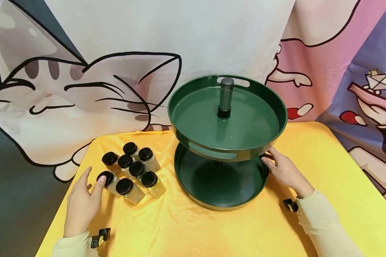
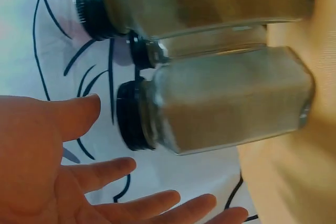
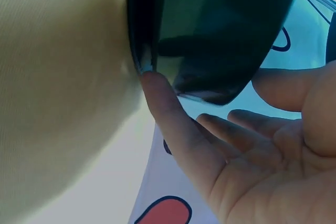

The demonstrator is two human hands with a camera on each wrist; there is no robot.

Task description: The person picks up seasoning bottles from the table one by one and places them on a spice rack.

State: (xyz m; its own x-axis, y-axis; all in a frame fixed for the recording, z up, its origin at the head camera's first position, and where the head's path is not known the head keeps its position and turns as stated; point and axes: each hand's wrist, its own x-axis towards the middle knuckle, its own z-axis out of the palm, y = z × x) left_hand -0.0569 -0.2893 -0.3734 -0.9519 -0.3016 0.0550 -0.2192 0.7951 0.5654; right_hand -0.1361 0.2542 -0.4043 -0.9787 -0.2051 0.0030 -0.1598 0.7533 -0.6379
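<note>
My left hand [image 1: 82, 203] is at the left, its fingers spread apart and holding nothing. The nearest thing to it is a clear glass spice jar [image 2: 231, 103] with a black lid, standing in front of the thumb and fingertips. More black-lidded spice jars [image 1: 130, 194] with pale, brown and yellow contents are grouped beside it. My right hand [image 1: 284, 171] is at the right side of a two-tier green round tray stand, by the lower tray [image 1: 222, 185]. In the right wrist view, one extended finger touches the lower edge of the green tray [image 3: 220, 24], and the thumb lies at its rim.
The stand's upper tray [image 1: 193, 121] overhangs the lower one and has oval handle slots and a grey central post [image 1: 226, 98]. A yellow cloth [image 1: 141, 232] covers the table. Behind it hangs a cartoon-printed fabric backdrop [image 1: 212, 39].
</note>
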